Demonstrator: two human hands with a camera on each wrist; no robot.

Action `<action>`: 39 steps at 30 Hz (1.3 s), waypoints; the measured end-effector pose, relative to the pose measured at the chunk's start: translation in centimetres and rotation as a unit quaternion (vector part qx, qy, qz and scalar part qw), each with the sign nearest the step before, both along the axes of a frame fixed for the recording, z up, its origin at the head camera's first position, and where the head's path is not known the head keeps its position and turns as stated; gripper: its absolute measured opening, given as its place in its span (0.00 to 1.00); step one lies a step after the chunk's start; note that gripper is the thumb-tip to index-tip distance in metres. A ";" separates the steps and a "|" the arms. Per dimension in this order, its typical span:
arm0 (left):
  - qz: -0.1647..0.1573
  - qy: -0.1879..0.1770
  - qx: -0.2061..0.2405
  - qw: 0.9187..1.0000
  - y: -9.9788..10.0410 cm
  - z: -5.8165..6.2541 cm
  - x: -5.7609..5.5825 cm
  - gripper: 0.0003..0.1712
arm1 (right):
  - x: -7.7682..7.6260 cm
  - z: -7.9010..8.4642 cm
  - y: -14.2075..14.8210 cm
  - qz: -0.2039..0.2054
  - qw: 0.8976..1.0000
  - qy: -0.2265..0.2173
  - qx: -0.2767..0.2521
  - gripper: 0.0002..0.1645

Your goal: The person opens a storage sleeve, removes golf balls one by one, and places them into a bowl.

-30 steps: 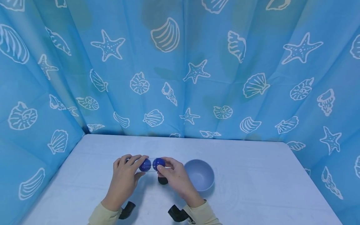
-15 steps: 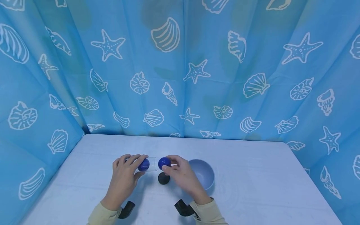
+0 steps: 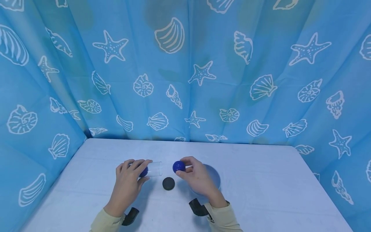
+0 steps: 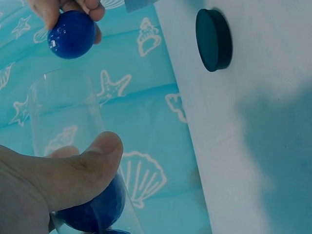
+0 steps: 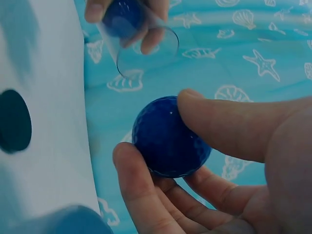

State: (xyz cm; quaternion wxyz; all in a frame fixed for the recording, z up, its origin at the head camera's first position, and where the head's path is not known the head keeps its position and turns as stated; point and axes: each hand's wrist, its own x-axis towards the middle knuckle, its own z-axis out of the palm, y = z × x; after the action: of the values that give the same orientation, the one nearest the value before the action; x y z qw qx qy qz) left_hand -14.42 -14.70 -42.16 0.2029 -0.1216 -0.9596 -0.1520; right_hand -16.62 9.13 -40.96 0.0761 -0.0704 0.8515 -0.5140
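Observation:
My left hand (image 3: pixel 126 183) grips a clear cylindrical container (image 3: pixel 156 169), which lies on its side with its open mouth to the right. Inside it a dark blue golf ball (image 4: pixel 100 207) shows, and the edge of another peeks out below it in the left wrist view. Just right of the mouth, apart from it, my right hand (image 3: pixel 201 180) pinches a blue dimpled golf ball (image 5: pixel 168 139) between thumb and fingers. A round black lid (image 3: pixel 168 183) rests on the table below the gap between the hands.
A blue-grey bowl (image 3: pixel 215 175) stands on the table, partly hidden behind the right hand. The white-covered table (image 3: pixel 266 187) meets a blue shell-print curtain (image 3: pixel 185 96) at its back and sides. Black wrist mounts (image 3: pixel 131 216) sit at both wrists.
The golf ball in my right hand has come out of the container's mouth and moved right, towards the bowl. The ball inside has shifted left. My left hand has stayed almost still.

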 end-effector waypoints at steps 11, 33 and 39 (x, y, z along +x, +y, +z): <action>0.001 -0.003 0.004 1.000 0.1 -0.1 0.1 0.35 | -0.2 0.4 1.4 -0.016 0.998 -0.010 0.053 0.28; 0.000 -0.007 0.010 1.000 0.2 -0.4 0.0 0.35 | -0.7 0.0 4.1 -0.018 0.994 -0.020 0.102 0.27; 0.000 -0.004 0.011 1.000 0.1 -0.5 0.0 0.35 | -0.8 -0.3 4.2 -0.015 0.993 -0.024 0.116 0.26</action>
State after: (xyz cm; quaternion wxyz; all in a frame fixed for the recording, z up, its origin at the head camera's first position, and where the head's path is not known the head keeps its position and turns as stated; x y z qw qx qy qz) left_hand -14.40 -14.56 -42.63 0.2001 -0.1189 -0.9587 -0.1632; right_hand -17.43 13.38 -41.27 0.0958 -0.0358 0.9045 -0.4140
